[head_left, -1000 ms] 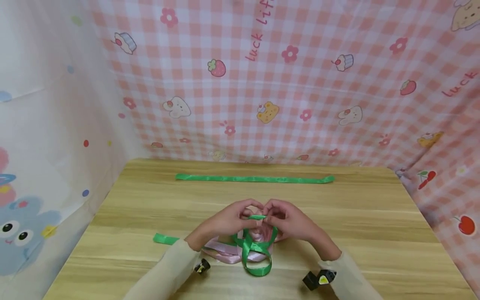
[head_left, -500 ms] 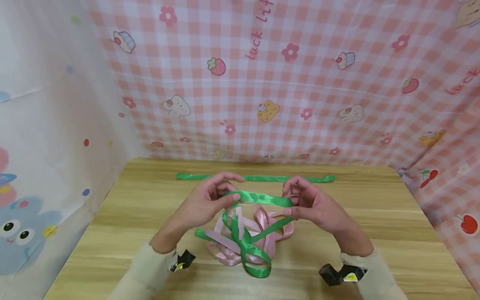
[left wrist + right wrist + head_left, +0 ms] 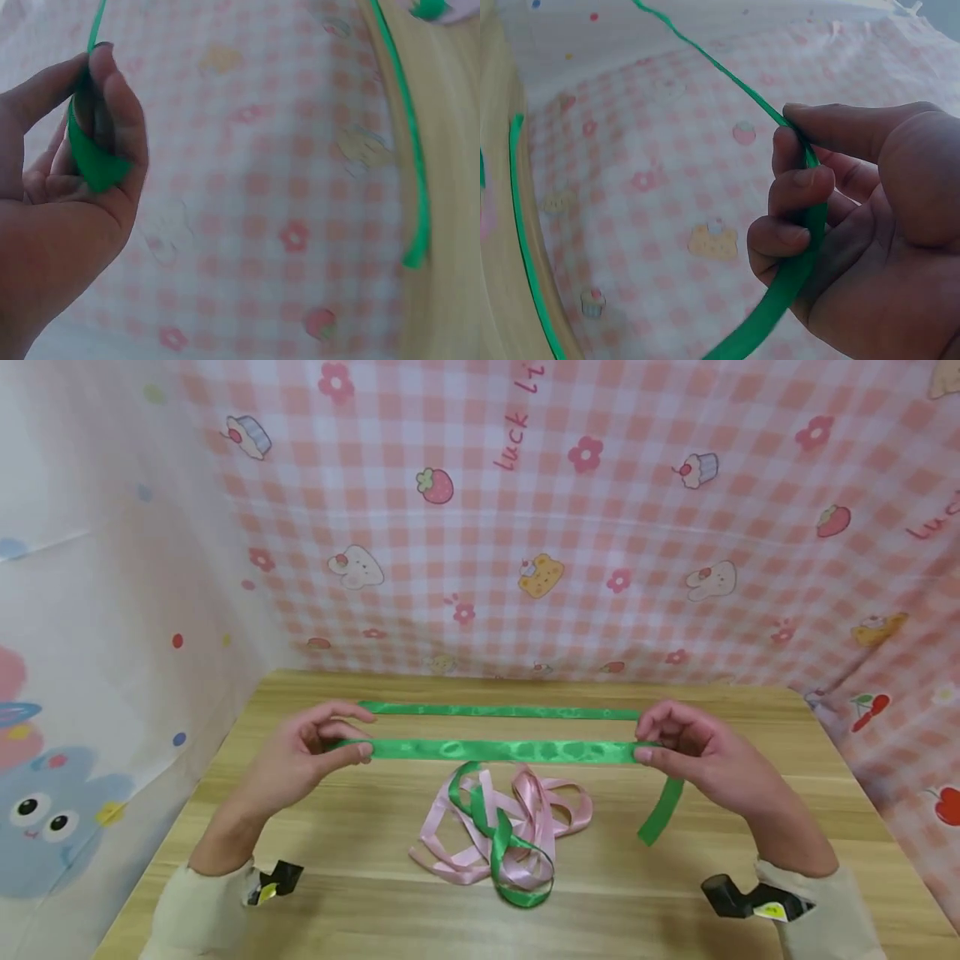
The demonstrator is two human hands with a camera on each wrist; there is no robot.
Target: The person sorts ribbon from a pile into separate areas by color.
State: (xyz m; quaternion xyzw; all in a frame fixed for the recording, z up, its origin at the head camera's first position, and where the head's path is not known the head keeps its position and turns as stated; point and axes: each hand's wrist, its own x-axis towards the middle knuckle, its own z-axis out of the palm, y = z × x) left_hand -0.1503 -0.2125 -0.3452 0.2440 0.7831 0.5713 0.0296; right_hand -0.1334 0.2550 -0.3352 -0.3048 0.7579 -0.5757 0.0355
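A green satin ribbon (image 3: 502,750) is stretched straight between both hands above the table. My left hand (image 3: 296,756) pinches it near one end between thumb and forefinger; in the left wrist view a short green tail (image 3: 97,165) lies inside the palm. My right hand (image 3: 701,760) pinches the other side, and a longer tail (image 3: 662,814) hangs below it; in the right wrist view the ribbon runs through the curled fingers (image 3: 799,180). Below the taut stretch lies a loose heap of pink ribbons (image 3: 536,810) with another green ribbon (image 3: 498,839) looped over them.
A second straight green ribbon (image 3: 502,711) lies along the back of the wooden table (image 3: 360,902), parallel to the held one. Behind the table hangs a pink checked cloth (image 3: 480,543); a white patterned cloth (image 3: 112,568) hangs at the left.
Both hands have risen from the heap and spread wide apart, pulling one green ribbon out of it and drawing it straight. The pink ribbons and the looped green one stay on the table.
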